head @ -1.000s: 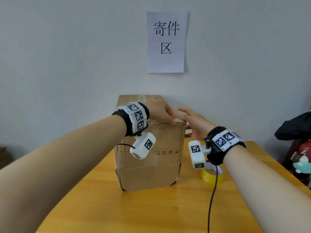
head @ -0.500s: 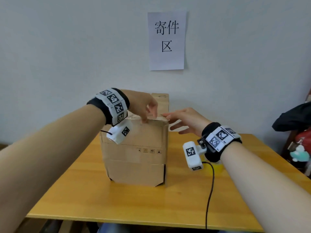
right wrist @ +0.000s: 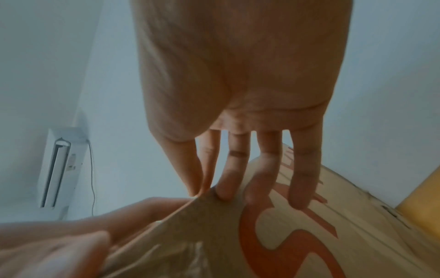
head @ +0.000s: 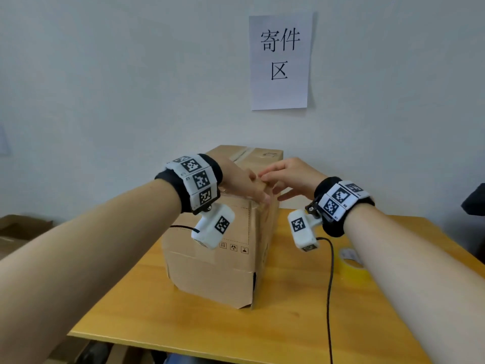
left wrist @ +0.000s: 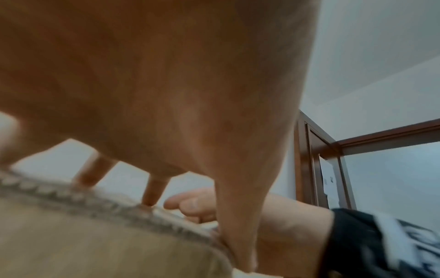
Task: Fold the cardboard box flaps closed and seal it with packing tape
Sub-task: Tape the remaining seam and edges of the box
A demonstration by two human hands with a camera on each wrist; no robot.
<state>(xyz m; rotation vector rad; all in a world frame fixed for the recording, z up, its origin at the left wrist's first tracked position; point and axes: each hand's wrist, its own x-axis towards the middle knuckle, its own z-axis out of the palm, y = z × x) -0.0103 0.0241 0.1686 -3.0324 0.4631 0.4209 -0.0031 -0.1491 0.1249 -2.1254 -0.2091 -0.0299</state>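
A tall brown cardboard box (head: 210, 271) stands on the wooden table (head: 157, 324), one corner turned toward me, its top flaps folded down with clear tape (head: 244, 153) along the seam. My left hand (head: 244, 185) grips the near top corner, fingers on the top and thumb down the side edge. My right hand (head: 291, 174) reaches onto the same corner from the right. In the right wrist view its straight fingers (right wrist: 302, 188) touch the box's printed side (right wrist: 309, 235). A yellow tape roll (head: 350, 264) lies on the table to the right, under my right forearm.
A paper sign (head: 279, 61) hangs on the wall behind the box. A black cable (head: 329, 285) trails across the table right of the box. A dark bag (head: 475, 200) sits at the far right, and flat cardboard (head: 21, 227) lies low at the left.
The box has turned on the table, so a corner now faces me instead of a flat side. Both hands stayed on its top edge and moved closer together.
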